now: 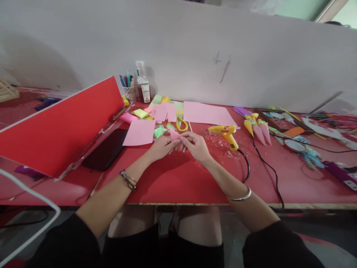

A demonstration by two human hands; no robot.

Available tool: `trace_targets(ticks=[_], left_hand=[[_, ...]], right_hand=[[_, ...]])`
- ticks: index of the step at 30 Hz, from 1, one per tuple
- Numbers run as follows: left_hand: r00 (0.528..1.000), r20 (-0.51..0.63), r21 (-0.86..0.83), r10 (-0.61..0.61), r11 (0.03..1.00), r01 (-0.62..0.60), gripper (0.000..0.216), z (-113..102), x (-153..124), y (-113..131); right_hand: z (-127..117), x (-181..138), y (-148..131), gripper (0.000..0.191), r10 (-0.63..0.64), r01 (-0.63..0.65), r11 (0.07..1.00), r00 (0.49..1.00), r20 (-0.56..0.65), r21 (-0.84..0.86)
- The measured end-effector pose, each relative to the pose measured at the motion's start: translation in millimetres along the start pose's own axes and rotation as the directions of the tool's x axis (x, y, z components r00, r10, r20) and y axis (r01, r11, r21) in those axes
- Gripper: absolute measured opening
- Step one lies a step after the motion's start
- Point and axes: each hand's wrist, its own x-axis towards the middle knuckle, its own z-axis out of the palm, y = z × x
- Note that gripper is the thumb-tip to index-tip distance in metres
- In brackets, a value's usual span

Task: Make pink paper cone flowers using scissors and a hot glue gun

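Between my two hands is a small piece of pink paper (174, 134), pointed at its upper end like a cone or fold. My left hand (162, 147) pinches its left side. The fingers of my right hand (196, 146) close on its right edge. Just behind the hands lie yellow-handled scissors (182, 125) and a green crumpled packet (160, 132). A pink paper sheet (139, 132) rests left of my left hand, and smaller pink pieces (165, 112) lie farther back. Right of my right hand, a yellow glue gun (227, 136) lies on its side.
A red board (72, 126) leans at the left over a dark flat device (106, 150). At the back stand a pen cup (129, 93) and a bottle (144, 87). Finished-looking paper cones (260, 132) lie right, near black cords (264, 160). A large pink sheet (208, 112) lies behind.
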Motion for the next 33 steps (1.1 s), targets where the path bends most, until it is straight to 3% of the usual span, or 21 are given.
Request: trace_targets(ticks=[5,9,13,20,26,29,33], left_hand=[[0.998,0.052,0.067,-0.029,0.997,0.026,0.036,-1.8,-1.0,-0.2],[0.997,-0.063,0.051,-0.046,0.997,0.050,0.036,-1.5,-0.4,-1.4],[0.984,-0.173,0.038,0.035,0.999,-0.029,0.032,-2.5,-0.1,0.3],[0.971,-0.225,0.043,0.082,0.996,-0.074,0.040,-1.9,-1.1,3.2],[0.968,-0.250,0.064,0.023,0.998,-0.007,0.042,0.5,-2.1,-0.1],[0.971,-0.235,-0.010,-0.041,0.999,0.040,0.041,1.7,-2.1,-0.8],[0.981,-0.168,-0.124,-0.093,0.990,0.073,0.034,2.5,-0.3,-1.6]], right_hand=[[-0.7,0.3,-0.6,0.016,0.026,-0.024,0.999,0.998,0.049,-0.046],[-1.7,0.6,-0.2,0.017,0.029,-0.022,0.997,0.995,0.091,-0.078],[-1.6,0.1,0.8,0.016,0.046,-0.034,0.994,0.991,0.123,-0.101],[0.9,-1.9,-3.8,0.016,0.127,-0.094,0.984,0.966,0.225,-0.153],[0.0,-1.5,-3.1,0.022,0.197,-0.144,0.973,0.928,0.317,-0.182],[-0.1,-1.4,-2.1,0.023,0.176,-0.116,0.971,0.938,0.298,-0.210],[0.1,-1.9,-3.5,0.021,0.125,-0.077,0.967,0.975,0.186,-0.242]])
